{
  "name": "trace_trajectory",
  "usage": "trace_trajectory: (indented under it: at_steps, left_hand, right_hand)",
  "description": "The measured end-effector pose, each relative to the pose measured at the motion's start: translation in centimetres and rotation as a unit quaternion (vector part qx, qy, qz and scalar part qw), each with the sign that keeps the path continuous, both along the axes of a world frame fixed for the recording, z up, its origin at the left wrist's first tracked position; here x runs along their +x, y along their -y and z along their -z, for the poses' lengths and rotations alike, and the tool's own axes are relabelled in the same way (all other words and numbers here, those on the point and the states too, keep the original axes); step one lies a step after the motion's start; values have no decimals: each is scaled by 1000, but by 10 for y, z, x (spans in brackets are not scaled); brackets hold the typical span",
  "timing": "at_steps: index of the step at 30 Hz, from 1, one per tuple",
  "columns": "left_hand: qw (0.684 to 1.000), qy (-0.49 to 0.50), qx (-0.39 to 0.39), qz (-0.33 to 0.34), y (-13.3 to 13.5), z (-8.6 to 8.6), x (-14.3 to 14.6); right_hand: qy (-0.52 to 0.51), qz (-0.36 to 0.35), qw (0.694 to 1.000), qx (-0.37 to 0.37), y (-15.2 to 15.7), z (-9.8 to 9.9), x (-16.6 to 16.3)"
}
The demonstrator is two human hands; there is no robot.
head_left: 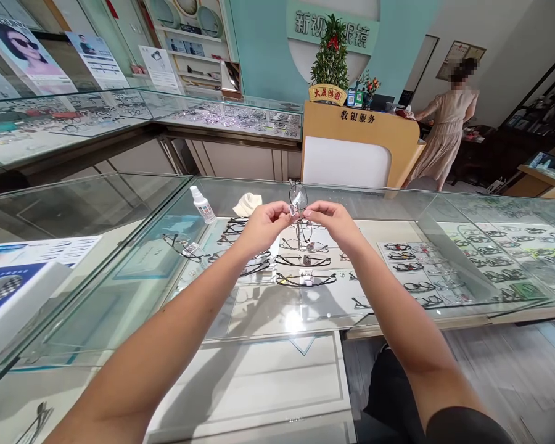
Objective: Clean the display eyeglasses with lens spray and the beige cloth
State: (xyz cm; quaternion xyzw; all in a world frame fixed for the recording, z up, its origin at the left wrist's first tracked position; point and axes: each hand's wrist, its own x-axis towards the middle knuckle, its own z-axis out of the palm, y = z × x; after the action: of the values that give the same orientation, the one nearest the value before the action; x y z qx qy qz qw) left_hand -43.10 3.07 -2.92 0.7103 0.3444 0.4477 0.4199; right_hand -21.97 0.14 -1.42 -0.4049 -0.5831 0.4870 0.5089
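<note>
A pair of eyeglasses [298, 195] with a clear lens and thin dark rim is held up above the glass counter, seen nearly side-on. My left hand [269, 227] pinches it from the left, near a small white tag. From the other side, the fingertips of my right hand [333, 226] close on it too. Exactly which part each hand grips is too small to make out. Below my hands lie several dark-framed glasses [306, 280], some with tags on the lenses. Beyond my left hand are a white spray bottle [203, 205] and a cream cloth [247, 204].
The glass display counter [268, 333] holds more frames at right [407, 266]. One pair of glasses [184, 246] lies left of my forearm. A blue-and-white box [23, 302] stands at far left. Behind are a wooden cashier desk [361, 132] and a person [448, 123].
</note>
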Motion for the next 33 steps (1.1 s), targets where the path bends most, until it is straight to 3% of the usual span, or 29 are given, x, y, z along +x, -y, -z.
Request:
trace_trajectory:
  at_steps: [5,9,15,22,25,29,33]
  left_hand:
    - [999,-21,22,-14,1,0,0]
    - [993,-60,56,-84,-3,3,-4]
    - [930,-149,228,-246,-13,4,-17]
    - [903,-139,276,-300,-14,8,-17]
    - [897,-110,315,-290,-10,9,-13]
    - [889,-128,398,-186,-4,12,-5]
    - [893,-180,397,-109,0,14,0]
  right_hand:
    - [-33,-26,999,-19,-7,5,4]
    - [-42,-15,998,-34,-9,3,9]
    - [-57,-22,995,-75,-5,-7,13]
    - [-73,-43,991,-103,-1,-9,11]
    - [-91,-47,989,-107,0,-10,12]
    - [-111,-66,987,-100,1,-10,10]
    - [-128,-74,984,-96,0,-9,6]
